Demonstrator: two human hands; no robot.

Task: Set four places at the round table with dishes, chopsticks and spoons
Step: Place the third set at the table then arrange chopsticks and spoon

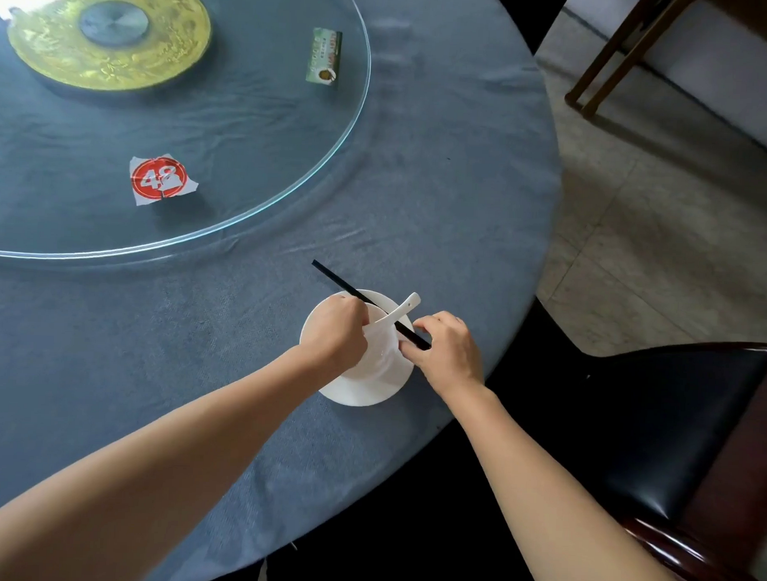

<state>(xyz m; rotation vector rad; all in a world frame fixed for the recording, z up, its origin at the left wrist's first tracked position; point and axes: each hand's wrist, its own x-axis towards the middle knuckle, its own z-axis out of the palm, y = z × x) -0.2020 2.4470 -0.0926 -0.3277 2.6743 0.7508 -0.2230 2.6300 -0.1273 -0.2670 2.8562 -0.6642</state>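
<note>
A round worktop (pixel 441 205) under a blue-grey cloth fills most of the view, its edge curving down the right side. A large glass turntable (pixel 257 129) sits on it, reaching to the upper left. A chair (pixel 681 431) with a black seat and dark red frame stands at the worktop's near right edge. Under the glass lies a gold patterned disc (pixel 107 59) with a grey hub in its middle.

A white plate (pixel 360 396) rests on the cloth close to the near right edge, just in front of the chair. The left hand (pixel 335 327) comes in over the plate's left side, its fingers curled over the rim of a white bowl (pixel 381 359) that stands on the plate – it grips the bowl. The right hand (pixel 447 349) is at the plate's right side, thumb and fingers pinched on the near end of the black chopsticks (pixel 330 275). These lie slantwise across the bowl's far rim, their far tips pointing out over the cloth toward the turntable.

A white spoon (pixel 405 306) lies in the bowl, its handle sticking up past the chopsticks at the far right.

On the glass, well apart from the place setting, lie a torn card (pixel 159 179) with a red circle marked 48 and – farther off – a small green packet (pixel 324 58).
</note>
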